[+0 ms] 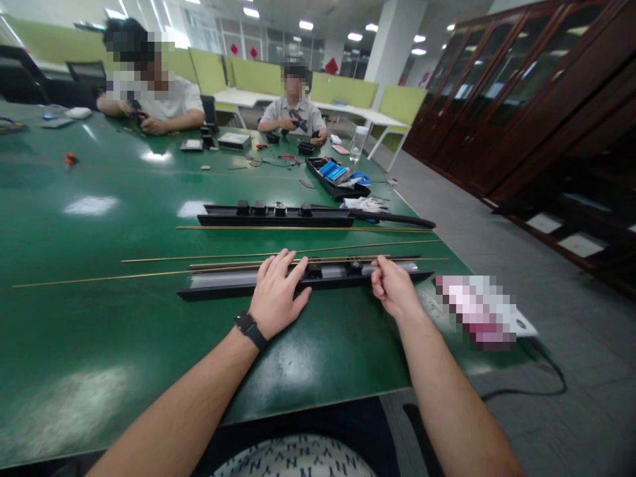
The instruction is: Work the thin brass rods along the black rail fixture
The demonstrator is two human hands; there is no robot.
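Note:
A long black channel rail point(233, 289) with a pale inner face lies across the table before me. My left hand point(278, 295) rests over its middle, palm down, fingers stretched out and touching the thin brass rods along its far edge. My right hand point(395, 285) is closed near the rail's right end, thumb and fingertips pinched at a thin brass rod point(342, 259). Between my hands, small black blocks point(354, 267) sit in the rail. Another brass rod point(99, 278) reaches far out to the left. My fingers hide part of the rail.
Beyond lies a second black rail point(278, 220) with several small black blocks. Behind it are white gloves point(365, 204) and a black tray point(325, 182) holding blue items. A pixelated pink-and-white object point(477, 311) lies at right. Two people sit across the green table point(124, 358).

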